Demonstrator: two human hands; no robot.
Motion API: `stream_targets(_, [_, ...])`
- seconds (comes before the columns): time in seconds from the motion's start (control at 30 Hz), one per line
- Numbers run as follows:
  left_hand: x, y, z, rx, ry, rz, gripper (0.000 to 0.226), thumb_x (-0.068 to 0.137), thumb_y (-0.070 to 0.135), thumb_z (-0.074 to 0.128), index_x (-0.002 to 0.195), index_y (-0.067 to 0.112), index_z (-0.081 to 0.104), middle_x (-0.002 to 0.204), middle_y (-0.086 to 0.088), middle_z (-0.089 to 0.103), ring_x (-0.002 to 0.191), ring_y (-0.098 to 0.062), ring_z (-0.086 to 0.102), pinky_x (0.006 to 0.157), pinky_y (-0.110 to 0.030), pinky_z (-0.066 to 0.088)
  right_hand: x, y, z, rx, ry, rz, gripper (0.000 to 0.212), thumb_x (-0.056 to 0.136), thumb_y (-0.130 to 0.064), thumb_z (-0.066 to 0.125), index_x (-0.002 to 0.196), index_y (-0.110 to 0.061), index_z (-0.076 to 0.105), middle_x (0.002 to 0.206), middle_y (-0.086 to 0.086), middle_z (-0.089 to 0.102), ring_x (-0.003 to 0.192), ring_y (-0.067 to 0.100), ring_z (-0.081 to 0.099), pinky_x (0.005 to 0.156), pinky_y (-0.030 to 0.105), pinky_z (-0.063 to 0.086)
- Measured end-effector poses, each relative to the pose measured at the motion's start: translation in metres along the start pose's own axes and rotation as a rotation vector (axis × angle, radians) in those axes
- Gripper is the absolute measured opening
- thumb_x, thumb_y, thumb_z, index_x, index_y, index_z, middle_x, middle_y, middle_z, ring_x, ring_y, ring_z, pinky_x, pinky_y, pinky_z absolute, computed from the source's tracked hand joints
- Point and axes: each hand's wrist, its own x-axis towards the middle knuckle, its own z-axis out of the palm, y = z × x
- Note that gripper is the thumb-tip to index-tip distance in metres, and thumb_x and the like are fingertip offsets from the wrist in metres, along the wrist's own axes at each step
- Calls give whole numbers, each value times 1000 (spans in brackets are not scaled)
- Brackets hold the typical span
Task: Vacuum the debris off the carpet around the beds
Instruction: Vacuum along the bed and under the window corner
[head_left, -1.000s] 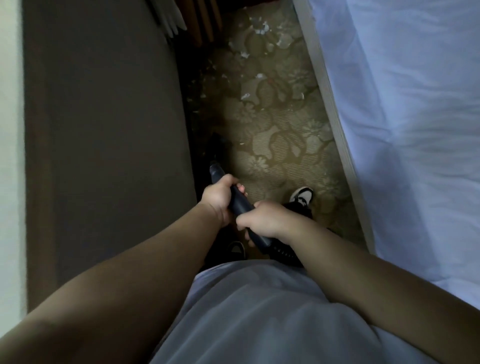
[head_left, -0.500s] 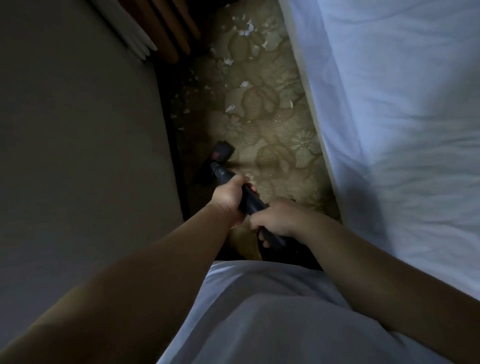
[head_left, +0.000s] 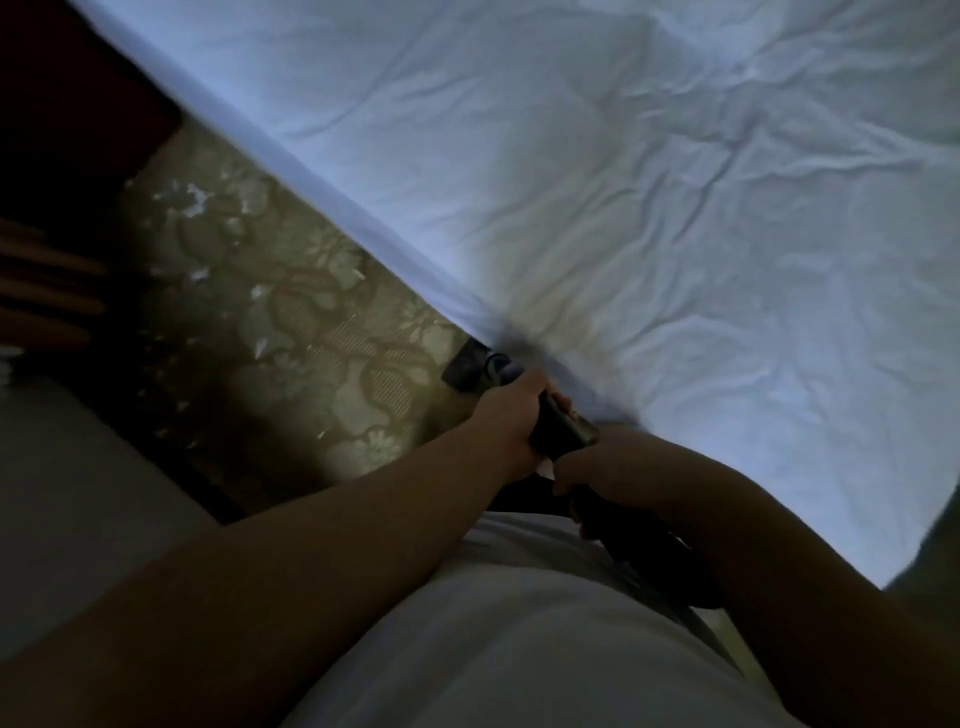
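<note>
1. A dim strip of patterned carpet (head_left: 322, 374) runs between a grey bed (head_left: 67, 499) on the left and a white-sheeted bed (head_left: 623, 208) on the right.
2. White debris (head_left: 197, 200) lies scattered farther along the carpet, not yet picked up.
3. The nozzle (head_left: 464, 370) has swung from the grey bed's side to the white bed's edge, so the near strip looks covered.
4. The left hand (head_left: 511, 415) and, behind it, the right hand (head_left: 602, 467) both grip the dark wand (head_left: 563, 431).

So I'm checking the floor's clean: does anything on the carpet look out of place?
Yes. Pale scraps lie scattered over the patterned carpet beside the bed, mostly toward the far dark corner. The vacuum head sits at the bed's edge, away from them.
</note>
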Motion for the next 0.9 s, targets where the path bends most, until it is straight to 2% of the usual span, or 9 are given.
stream_targets(0.07, [0, -4, 10, 86, -17, -31, 23, 99, 13, 58, 77, 6, 57, 66, -11, 57, 67, -27, 56, 67, -41, 50, -6, 11, -4, 68, 14, 28, 21, 88, -17, 76, 93, 3, 73, 74, 16, 76, 64, 30, 74, 68, 38, 64])
stream_targets(0.2, [-2, -10, 11, 232, -52, -124, 25, 99, 19, 60, 80, 3, 57, 75, -11, 58, 71, -26, 57, 70, -39, 51, -13, 19, 7, 131, 54, 80, 24, 82, -27, 82, 90, -5, 77, 92, 18, 79, 86, 33, 77, 87, 42, 63])
stream_targets(0.33, [-5, -1, -10, 255, -68, -146, 22, 100, 18, 59, 84, 4, 56, 72, -9, 57, 68, -25, 58, 68, -38, 52, -18, 1, 26, 28, 47, 37, 13, 91, -29, 74, 80, -25, 70, 100, 5, 69, 91, 24, 71, 69, 25, 52])
stream_targets(0.43, [-7, 23, -38, 200, -61, -108, 18, 98, 16, 61, 86, 3, 56, 65, -9, 59, 64, -25, 58, 65, -38, 53, -11, -27, 44, 82, 30, 67, 20, 84, -31, 80, 89, -11, 77, 87, 10, 76, 70, 23, 72, 61, 27, 55])
stream_targets(0.53, [-5, 63, -84, 121, -52, -13, 17, 99, 14, 61, 85, 4, 55, 62, -9, 58, 58, -25, 57, 62, -38, 53, 0, -79, 70, 131, -10, 71, 25, 87, -20, 78, 99, 1, 74, 75, 16, 73, 59, 27, 70, 58, 34, 60])
stream_targets(0.63, [-6, 117, -150, 44, -58, 32, 20, 103, 14, 53, 85, 6, 51, 67, -9, 53, 60, -22, 52, 62, -38, 50, 18, -152, 110, 71, -40, 35, 23, 91, -16, 73, 100, 4, 70, 66, 14, 70, 52, 25, 67, 52, 32, 56])
stream_targets(0.7, [-5, 155, -207, -17, -18, 53, 22, 104, 13, 51, 83, 6, 49, 67, -8, 50, 60, -21, 49, 63, -36, 48, 30, -208, 149, 28, -46, 25, 22, 90, -16, 73, 99, 4, 70, 63, 13, 69, 49, 25, 67, 55, 33, 58])
stream_targets(0.83, [-5, 222, -330, -107, 121, 68, 26, 102, 15, 52, 77, 8, 48, 64, -7, 50, 58, -21, 49, 56, -34, 49, 53, -316, 237, -71, -100, -33, 20, 90, -13, 73, 99, 5, 68, 73, 17, 69, 63, 29, 67, 70, 44, 62])
stream_targets(0.9, [-9, 243, -386, -130, 233, 58, 26, 99, 18, 54, 75, 9, 49, 62, -8, 53, 56, -23, 52, 47, -29, 51, 62, -359, 280, -154, -134, -57, 16, 90, -12, 72, 94, 3, 68, 72, 15, 68, 61, 28, 66, 61, 38, 60])
